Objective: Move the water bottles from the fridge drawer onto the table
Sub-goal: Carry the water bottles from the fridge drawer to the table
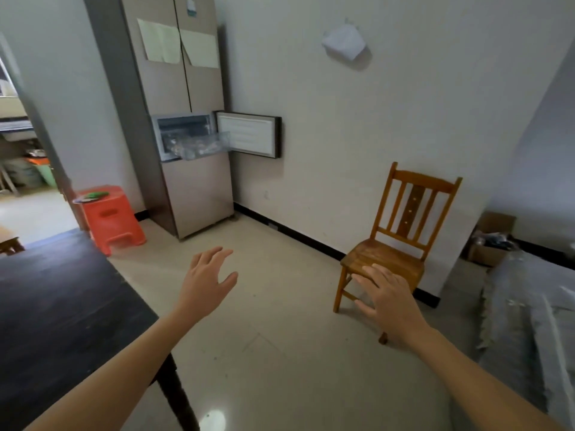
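A tall beige fridge (pixel 186 88) stands across the room at the back left. Its small middle door (pixel 249 133) hangs open to the right, and a clear drawer (pixel 203 147) is pulled out with indistinct clear contents inside; I cannot make out single bottles. The dark table (pixel 56 306) fills the lower left. My left hand (pixel 207 283) is held out over the floor beside the table's corner, fingers spread, holding nothing. My right hand (pixel 389 297) is stretched forward in front of the wooden chair, palm down and bare.
A wooden chair (pixel 401 231) stands against the right wall. An orange plastic stool (pixel 110 217) sits left of the fridge beside a doorway (pixel 21 150). A grey covered bed (pixel 529 321) and a cardboard box (pixel 491 241) are at the right. Tiled floor (pixel 280 306) lies between me and the fridge.
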`<action>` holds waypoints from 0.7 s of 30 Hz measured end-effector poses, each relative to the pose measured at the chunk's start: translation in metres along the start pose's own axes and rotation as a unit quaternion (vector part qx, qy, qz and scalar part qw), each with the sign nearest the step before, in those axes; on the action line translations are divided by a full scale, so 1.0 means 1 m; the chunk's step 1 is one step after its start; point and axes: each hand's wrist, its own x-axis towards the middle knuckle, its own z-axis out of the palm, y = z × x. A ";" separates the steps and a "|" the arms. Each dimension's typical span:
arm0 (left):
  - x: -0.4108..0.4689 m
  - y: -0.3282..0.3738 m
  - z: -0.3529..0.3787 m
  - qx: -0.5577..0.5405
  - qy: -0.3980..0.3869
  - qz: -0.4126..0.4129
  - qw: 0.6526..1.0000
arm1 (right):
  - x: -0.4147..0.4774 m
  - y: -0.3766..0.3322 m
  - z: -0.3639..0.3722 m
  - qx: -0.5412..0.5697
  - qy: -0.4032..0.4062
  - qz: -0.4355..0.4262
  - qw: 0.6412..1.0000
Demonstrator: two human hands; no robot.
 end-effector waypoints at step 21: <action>0.310 -0.039 0.122 -0.022 0.073 -0.060 0.995 | 0.273 0.175 0.132 0.016 -0.098 0.014 0.995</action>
